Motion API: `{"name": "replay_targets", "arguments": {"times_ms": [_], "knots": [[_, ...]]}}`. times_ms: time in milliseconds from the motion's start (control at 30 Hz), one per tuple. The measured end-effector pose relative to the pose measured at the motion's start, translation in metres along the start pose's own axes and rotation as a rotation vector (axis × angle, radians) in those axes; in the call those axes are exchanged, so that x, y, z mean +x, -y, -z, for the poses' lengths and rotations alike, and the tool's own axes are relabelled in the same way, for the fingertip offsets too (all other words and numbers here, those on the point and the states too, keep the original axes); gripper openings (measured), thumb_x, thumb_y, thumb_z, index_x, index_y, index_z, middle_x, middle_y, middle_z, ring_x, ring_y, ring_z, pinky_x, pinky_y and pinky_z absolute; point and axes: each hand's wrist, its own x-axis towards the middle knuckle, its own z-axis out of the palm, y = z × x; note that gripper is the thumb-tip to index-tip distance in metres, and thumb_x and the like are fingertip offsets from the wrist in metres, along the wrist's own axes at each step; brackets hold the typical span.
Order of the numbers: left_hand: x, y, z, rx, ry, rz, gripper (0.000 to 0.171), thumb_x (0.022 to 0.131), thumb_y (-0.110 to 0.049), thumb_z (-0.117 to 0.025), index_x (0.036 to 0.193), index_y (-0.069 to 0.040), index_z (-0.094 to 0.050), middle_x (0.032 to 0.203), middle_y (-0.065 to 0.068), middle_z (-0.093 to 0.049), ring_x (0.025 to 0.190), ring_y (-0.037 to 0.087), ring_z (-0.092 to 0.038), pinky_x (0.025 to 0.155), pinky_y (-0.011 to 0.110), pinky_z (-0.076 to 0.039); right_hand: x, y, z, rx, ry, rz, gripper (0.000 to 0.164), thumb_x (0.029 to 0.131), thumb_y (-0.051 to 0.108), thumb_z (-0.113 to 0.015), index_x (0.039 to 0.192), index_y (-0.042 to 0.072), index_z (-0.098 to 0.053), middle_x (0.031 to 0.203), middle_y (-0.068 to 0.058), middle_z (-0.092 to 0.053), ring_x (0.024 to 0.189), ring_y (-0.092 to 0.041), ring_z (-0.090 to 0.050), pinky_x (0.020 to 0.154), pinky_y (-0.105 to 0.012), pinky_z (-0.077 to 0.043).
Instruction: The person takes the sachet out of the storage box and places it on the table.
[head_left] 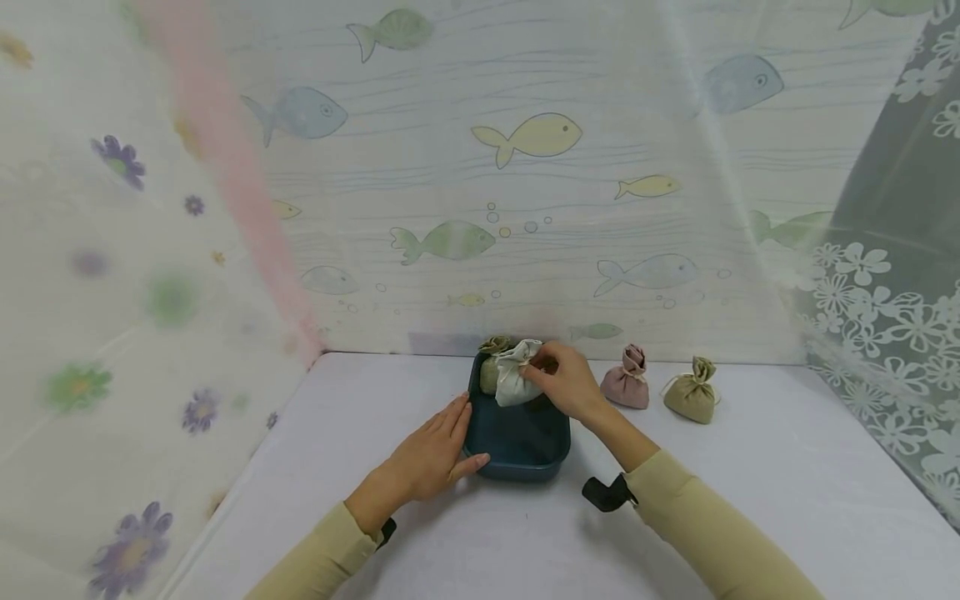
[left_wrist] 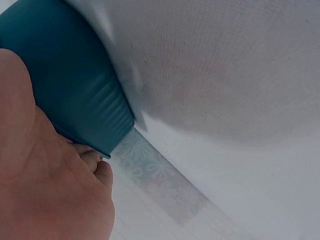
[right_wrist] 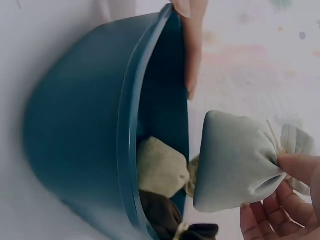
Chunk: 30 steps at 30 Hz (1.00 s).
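Note:
My right hand pinches a white drawstring pouch by its gathered neck. The pouch hangs over the far part of a dark blue plastic bin. Along the bin's left rim rests my left hand, fingers fairly straight and thumb at the near corner. Inside the bin, the right wrist view shows an olive-green pouch and a dark brown pouch. In the left wrist view, the left hand touches the ribbed blue wall.
To the right of the bin stand a dusty pink pouch and another olive-green pouch on the white-covered table. A fish-print curtain hangs behind the table. Flower-print sheets hang at both sides.

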Motion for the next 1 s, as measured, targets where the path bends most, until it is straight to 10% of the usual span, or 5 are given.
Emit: {"name": "replay_targets", "arguments": {"times_ms": [1000], "knots": [[0.000,0.006,-0.009,-0.010,-0.025,-0.022,0.094,0.105,-0.068,-0.026,0.160,0.007,-0.019,0.170,0.022,-0.009,0.157,0.033,-0.014,0.125,0.048,-0.023,-0.041,-0.009,0.054,-0.050,-0.030,-0.067,0.014,0.096,0.019,-0.073,0.099,0.006,-0.069,0.103,-0.009,-0.068,0.094,-0.027,-0.065,0.077,-0.036,-0.054]]}}
